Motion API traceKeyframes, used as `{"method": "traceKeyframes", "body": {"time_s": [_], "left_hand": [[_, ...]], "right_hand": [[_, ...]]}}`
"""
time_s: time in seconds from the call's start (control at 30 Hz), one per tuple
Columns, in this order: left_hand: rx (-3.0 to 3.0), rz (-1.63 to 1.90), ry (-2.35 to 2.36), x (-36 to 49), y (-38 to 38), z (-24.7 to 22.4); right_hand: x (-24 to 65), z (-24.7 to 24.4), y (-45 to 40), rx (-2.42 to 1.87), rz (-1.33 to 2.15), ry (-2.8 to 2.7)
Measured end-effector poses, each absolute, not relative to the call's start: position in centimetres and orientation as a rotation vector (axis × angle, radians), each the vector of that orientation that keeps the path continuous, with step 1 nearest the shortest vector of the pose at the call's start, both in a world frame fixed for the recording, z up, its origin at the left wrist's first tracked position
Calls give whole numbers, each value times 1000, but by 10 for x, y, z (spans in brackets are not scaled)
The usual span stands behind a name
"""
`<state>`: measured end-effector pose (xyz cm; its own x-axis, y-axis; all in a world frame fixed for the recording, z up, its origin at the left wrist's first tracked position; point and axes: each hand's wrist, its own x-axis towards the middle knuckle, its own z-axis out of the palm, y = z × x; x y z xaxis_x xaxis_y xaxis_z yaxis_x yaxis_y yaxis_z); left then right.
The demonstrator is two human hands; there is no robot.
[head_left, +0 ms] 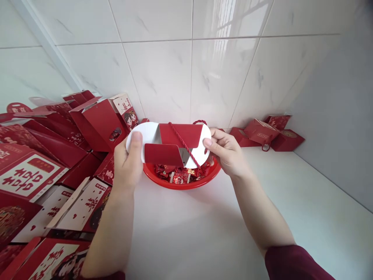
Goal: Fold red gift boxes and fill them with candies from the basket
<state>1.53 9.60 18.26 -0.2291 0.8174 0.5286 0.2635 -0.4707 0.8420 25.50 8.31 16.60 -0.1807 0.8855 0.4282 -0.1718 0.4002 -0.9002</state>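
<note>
Red 囍 signs [22, 179] stand on boxes [83, 206].

Behind the white tabletop [186, 225], a grey-veined tiled wall [157, 77] catches a bright reflection [225, 27].

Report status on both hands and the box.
Left hand, right hand: each gripping one end of red box. Box flaps open. Red cord slants across opening. Red basket partly hidden behind.

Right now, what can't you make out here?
In the head view:
Held box's floor: hidden by its front panel.
Red basket's far rim: behind that box.
Left hand's finger ends, thumb aside: behind the white flap.
Label text on the corded box, right: too small.
Lower-left box: cut by bottom edge.
</note>
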Motion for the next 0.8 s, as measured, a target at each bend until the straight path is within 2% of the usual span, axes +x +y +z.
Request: {"method": "traceKeyframes", "body": {"time_s": [0.17, 0.37, 0.47, 0.67, 0.8], "left_hand": [[1372, 1698, 1005, 26, 110, 178], [1923, 1813, 1431, 29, 99, 182], [2086, 1539, 1590, 23, 86, 188], [2215, 780, 1316, 20, 79, 194], [2255, 582, 1373, 24, 88, 186]], "right_hand": [[253, 164, 79, -508, 1092, -1527], [246, 161, 77, -438, 881, -1526], [244, 160, 81, -539, 736, -1421], [244, 159, 82, -676, 622, -1302], [244, 159, 79, -633, 658, -1353]]}}
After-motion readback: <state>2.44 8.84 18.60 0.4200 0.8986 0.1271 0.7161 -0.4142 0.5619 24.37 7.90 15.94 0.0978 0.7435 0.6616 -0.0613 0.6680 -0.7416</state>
